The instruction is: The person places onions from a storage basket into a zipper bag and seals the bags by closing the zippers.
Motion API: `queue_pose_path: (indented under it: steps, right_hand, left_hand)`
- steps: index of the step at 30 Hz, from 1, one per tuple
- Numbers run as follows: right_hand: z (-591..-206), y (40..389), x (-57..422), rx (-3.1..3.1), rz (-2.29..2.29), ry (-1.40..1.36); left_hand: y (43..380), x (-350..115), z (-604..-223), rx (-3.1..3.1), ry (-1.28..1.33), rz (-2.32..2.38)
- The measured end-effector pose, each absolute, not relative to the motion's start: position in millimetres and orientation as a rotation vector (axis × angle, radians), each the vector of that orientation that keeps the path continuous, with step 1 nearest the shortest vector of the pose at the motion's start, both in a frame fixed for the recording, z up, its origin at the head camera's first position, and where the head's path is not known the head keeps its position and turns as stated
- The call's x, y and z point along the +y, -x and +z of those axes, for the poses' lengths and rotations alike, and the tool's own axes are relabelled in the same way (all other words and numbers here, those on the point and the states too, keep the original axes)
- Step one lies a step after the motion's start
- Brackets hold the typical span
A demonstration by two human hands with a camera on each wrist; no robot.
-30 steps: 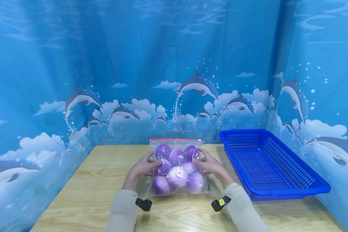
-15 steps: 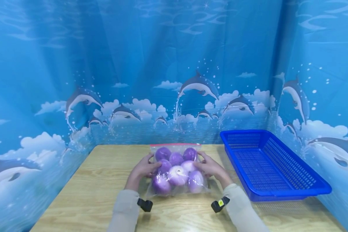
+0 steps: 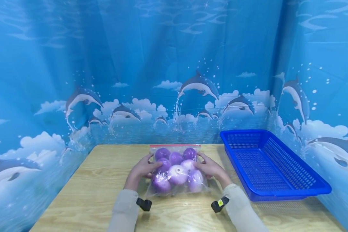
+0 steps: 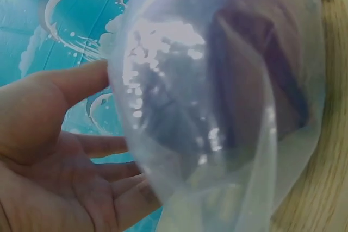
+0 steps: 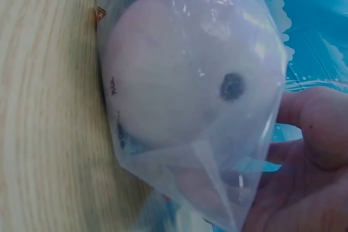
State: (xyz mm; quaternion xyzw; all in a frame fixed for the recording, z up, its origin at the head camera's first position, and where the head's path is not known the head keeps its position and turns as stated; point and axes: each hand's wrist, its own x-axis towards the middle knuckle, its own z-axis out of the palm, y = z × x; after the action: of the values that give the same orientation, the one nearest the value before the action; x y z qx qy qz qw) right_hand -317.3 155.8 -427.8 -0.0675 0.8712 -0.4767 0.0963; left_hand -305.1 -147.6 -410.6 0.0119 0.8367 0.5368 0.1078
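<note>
A clear zip bag (image 3: pixel 178 190) with a red closure strip along its far edge lies at the middle of the table. Inside are several round purple-and-white, onion-like things (image 3: pixel 178 174). My left hand (image 3: pixel 142 168) holds the bag's left side, thumb on top and the other fingers around the edge. On the opposite side my right hand (image 3: pixel 211 166) grips it likewise. In the left wrist view, the thumb and fingertips of the left hand (image 4: pixel 60 161) meet the plastic. The right wrist view shows a pale round thing (image 5: pixel 168 74) with a dark spot through the plastic.
A blue perforated plastic basket (image 3: pixel 237 164) stands at the right of the wooden table (image 3: pixel 87 193). Behind and beside the table hang blue curtains (image 3: pixel 150 64) printed with dolphins and clouds. A small black camera sits on each wrist.
The bag's far edge with the red strip has come down and slightly toward me since a second ago. Over the last half second the bag and both hands have barely moved.
</note>
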Motion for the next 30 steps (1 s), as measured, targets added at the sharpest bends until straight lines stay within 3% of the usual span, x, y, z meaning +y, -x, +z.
queue_pose_path:
  steps: [30]
  right_hand:
    - [-420.7, 317.4, 161.1, 2.646, -1.300, 0.234]
  left_hand:
    - [300.5, -140.2, -398.4, 2.603, -0.035, 1.439]
